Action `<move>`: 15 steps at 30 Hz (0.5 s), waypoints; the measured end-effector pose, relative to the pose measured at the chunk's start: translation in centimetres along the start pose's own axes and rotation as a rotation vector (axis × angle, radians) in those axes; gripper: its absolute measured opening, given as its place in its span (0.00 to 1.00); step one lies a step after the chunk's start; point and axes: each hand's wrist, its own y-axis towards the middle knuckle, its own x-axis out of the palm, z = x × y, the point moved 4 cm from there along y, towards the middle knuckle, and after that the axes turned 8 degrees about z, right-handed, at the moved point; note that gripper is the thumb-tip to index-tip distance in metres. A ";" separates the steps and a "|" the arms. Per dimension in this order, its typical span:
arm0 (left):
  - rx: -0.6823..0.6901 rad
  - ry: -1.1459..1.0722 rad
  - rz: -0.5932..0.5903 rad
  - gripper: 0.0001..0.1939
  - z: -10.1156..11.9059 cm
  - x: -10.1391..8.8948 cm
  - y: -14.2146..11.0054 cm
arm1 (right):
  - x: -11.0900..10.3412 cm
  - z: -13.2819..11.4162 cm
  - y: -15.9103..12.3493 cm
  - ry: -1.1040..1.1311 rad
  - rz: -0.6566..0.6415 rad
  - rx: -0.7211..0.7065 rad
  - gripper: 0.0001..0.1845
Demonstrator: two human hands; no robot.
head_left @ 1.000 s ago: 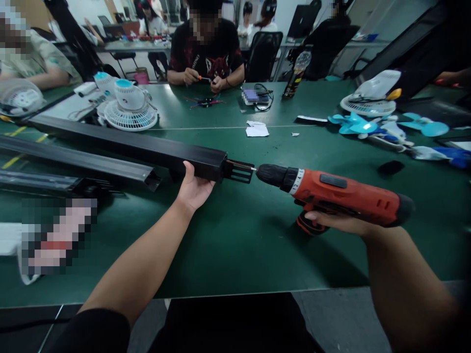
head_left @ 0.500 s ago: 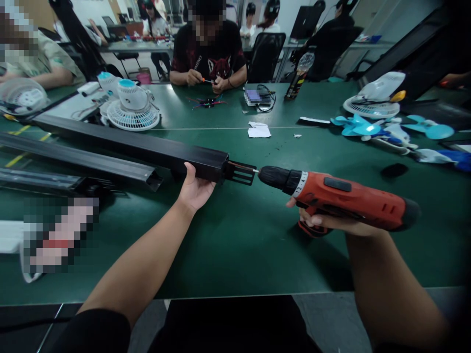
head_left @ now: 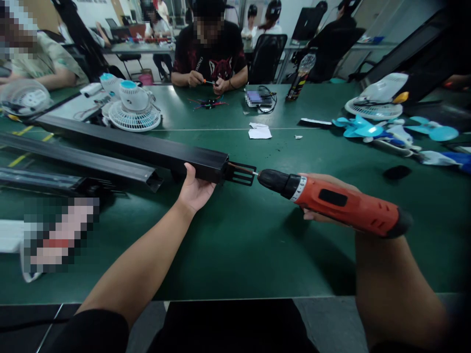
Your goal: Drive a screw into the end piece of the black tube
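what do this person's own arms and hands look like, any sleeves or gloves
The left hand and right hand show no gloves, rings or watch, though much of the right one is hidden. The left forearm is bare below a plain black sleeve ending near the elbow. The right forearm is bare too; its sleeve is hard to make out.
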 end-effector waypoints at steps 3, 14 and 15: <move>0.001 -0.001 -0.012 0.41 0.0 -0.2 0.1 | 0.4 0.1 -0.8 -0.054 -0.095 -0.046 0.40; 0.018 0.067 0.003 0.45 0.0 0.1 -0.1 | 0.4 1.0 -3.4 -0.184 -0.223 -0.143 0.53; 0.017 0.066 0.000 0.45 0.0 0.1 -0.2 | 0.7 0.8 -3.3 -0.160 -0.225 -0.154 0.52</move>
